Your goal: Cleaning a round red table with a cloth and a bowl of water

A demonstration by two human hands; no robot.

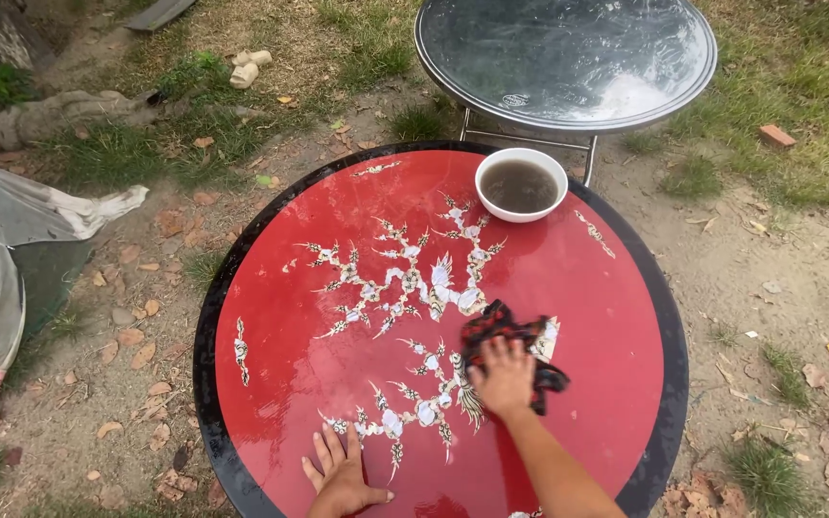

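Observation:
A round red lacquered table (606, 317) with a black rim and a white inlaid branch pattern fills the middle of the view. My right hand (503, 376) presses a dark red-and-black cloth (510, 331) flat on the tabletop, just right of the pattern. My left hand (340, 470) rests flat on the table near its front edge, fingers spread, holding nothing. A white bowl (521, 184) of murky brown water stands at the table's far edge.
A second round table with a glossy dark top (566, 58) on metal legs stands just behind. Bare dirt, dry leaves and grass patches surround both. Grey cloth (2, 249) lies at the left. A brick piece (777, 135) lies at the right.

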